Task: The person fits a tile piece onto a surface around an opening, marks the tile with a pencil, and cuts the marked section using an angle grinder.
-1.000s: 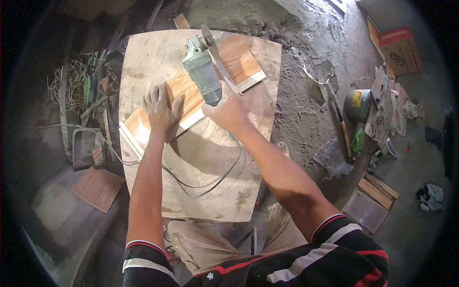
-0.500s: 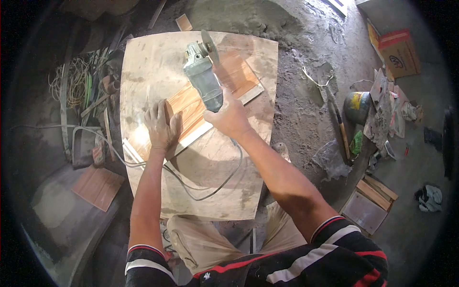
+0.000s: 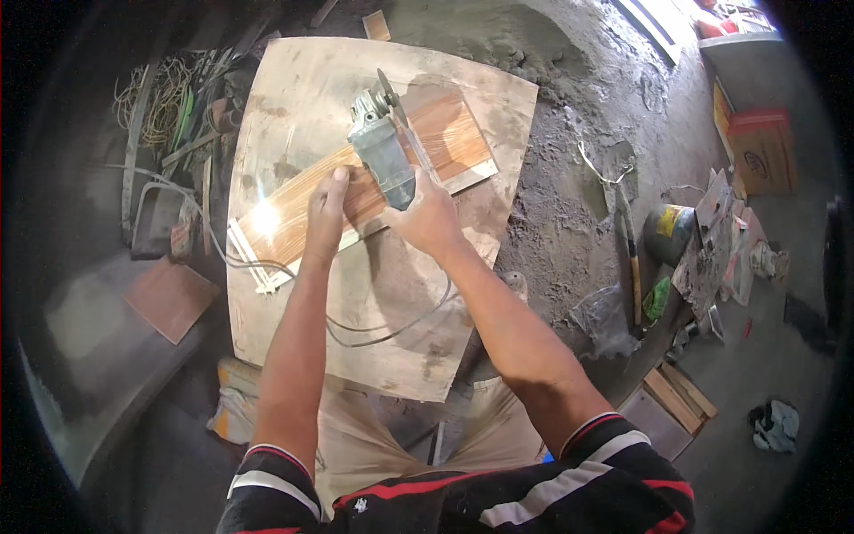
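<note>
My right hand [image 3: 429,214] is wrapped round the rear body of a grey-green angle grinder [image 3: 382,156]. The grinder's disc [image 3: 390,93] stands on edge at its far end, above the far part of a glossy wood-grain tile [image 3: 294,200] with a pale edge. My left hand [image 3: 327,214] is over the tile's middle, just left of the grinder, its thumb pointing away from me. It holds nothing that I can see; its other fingers are partly hidden. The grinder's cord [image 3: 387,338] loops below the tile and runs off left.
The tile lies on a pale, stained board [image 3: 294,107]. Left are coiled wires [image 3: 156,107] and a reddish tile [image 3: 169,298]. A trowel-like tool with a wooden handle [image 3: 635,276], a bucket [image 3: 667,230] and a cardboard box [image 3: 761,151] are on the right.
My left hand has come off the tile's left part and moved right, closer to the grinder. The grinder is still in my right hand. The whole view has shifted and turned slightly.
</note>
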Available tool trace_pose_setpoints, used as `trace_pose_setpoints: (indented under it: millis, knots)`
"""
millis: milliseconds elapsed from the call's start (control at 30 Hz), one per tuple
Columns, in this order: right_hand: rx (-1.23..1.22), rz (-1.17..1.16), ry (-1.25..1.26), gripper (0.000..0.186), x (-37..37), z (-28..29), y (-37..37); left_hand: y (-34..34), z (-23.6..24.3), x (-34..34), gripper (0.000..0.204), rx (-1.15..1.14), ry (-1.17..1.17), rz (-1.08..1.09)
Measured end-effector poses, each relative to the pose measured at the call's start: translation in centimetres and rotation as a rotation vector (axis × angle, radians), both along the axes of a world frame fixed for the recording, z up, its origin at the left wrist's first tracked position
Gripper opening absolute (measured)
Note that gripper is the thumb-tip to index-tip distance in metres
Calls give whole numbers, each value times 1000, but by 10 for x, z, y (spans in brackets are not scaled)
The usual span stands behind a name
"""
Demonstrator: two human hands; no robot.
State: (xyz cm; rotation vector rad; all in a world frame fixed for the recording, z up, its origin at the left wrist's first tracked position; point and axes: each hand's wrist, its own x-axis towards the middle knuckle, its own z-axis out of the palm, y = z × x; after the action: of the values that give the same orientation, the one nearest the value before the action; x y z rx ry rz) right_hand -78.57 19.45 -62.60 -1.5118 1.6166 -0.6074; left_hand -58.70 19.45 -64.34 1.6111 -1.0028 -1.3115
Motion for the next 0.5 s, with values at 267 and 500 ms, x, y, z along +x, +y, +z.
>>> trace_pose_setpoints:
  millis: [267, 500]
  knots:
    - [40, 36, -16, 59, -3, 12, -3, -3, -5, -37, 55, 168, 337, -88]
    - [-37, 68, -11, 70, -1, 3, -6, -17, 15, -44, 63, 197, 325, -83]
